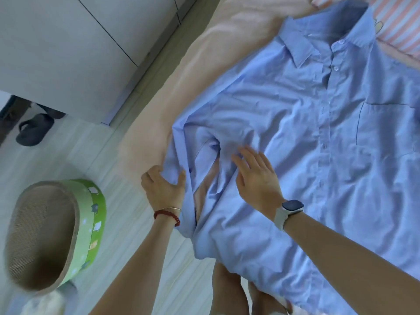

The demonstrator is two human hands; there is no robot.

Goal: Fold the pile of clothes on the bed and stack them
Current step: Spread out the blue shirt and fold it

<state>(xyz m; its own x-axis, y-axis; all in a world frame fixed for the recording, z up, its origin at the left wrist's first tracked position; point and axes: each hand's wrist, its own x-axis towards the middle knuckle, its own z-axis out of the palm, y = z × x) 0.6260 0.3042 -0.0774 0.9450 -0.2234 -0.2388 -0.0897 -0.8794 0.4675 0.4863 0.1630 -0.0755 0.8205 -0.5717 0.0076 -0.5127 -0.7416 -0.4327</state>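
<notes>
A light blue button-up shirt (pixel 306 137) lies spread front-up on the peach bed sheet (pixel 181 83), collar toward the top, chest pocket at the right. Its left sleeve is crumpled near the bed's edge. My left hand (pixel 164 185), with a red bracelet on the wrist, grips the end of that sleeve between thumb and fingers. My right hand (pixel 256 176), with a watch on the wrist, rests flat on the shirt's body beside the sleeve, fingers straight and spread.
A striped pink pillow (pixel 400 26) lies at the top right. On the floor to the left stand a green-rimmed round cardboard basket (pixel 56 233), a dark slipper (pixel 34 130) and a white cabinet (pixel 68 46). My legs show below the shirt hem.
</notes>
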